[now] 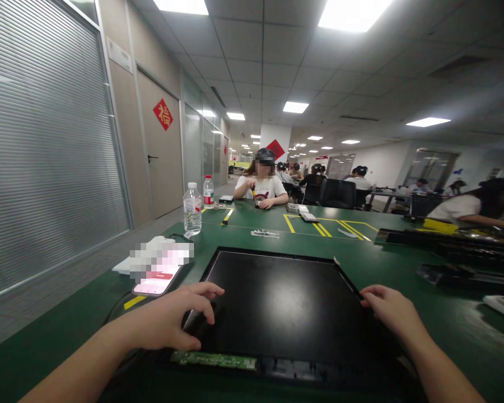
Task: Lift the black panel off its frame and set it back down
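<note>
On the green table [445, 330], both hands rest loosely open on a black panel [277, 302]: left hand [172, 316] near-left edge, right hand [388, 310] right edge, gripping nothing. Far left, a water bottle [192, 209] stands partly filled.

Phone [156, 281] left; 2 water bottles [192, 209] behind; person [262, 187] seated opp.

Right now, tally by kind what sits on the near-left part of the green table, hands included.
Hands: 2, left hand and right hand, both resting on the panel's edges
Black flat panel: 1
Phone: 1
Water bottles: 2, clear bottle and red-labelled bottle
Total: 6
</note>
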The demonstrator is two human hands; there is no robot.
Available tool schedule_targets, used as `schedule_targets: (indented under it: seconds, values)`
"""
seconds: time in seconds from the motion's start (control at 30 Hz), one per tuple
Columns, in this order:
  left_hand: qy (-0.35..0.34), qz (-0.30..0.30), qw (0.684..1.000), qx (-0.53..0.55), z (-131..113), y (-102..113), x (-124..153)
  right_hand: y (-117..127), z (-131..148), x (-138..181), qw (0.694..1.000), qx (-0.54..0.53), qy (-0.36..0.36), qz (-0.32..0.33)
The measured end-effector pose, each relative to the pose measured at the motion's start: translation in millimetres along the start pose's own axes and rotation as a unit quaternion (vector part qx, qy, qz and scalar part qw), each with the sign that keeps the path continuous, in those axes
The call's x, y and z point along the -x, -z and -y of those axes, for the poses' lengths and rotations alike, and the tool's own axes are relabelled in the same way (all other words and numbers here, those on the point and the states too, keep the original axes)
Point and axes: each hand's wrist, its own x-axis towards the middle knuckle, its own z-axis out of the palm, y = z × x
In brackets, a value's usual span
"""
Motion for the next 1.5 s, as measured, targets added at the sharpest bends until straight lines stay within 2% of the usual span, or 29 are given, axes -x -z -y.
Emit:
schedule_targets:
  seconds: [0.43,0.5,0.67,0.8,1.1,1.5]
  values:
    - [-0.008,-0.014,1.0,0.003,3,-3,-2,-1,-4,-1,1.0,-0.014,-0.004,-0.004]
    - [0.008,-0.042,0.999,0.001,6,-4,-5,-1,-3,-1,1.0,-0.015,-0.005,-0.002]
    - [0.074,-0.153,0.985,-0.039,20,-9,-15,-1,-6,-3,1.0,-0.014,-0.006,0.002]
    - [0.091,-0.182,0.977,-0.057,27,-16,-23,-2,-12,-7,1.0,-0.016,-0.002,0.006]
    - [0.119,-0.188,0.974,-0.044,25,-23,-29,-1,-14,-6,1.0,-0.009,0.011,0.002]
    - [0.108,-0.197,0.974,0.006,12,-19,-29,-1,-12,-3,1.0,-0.02,0.003,0.006]
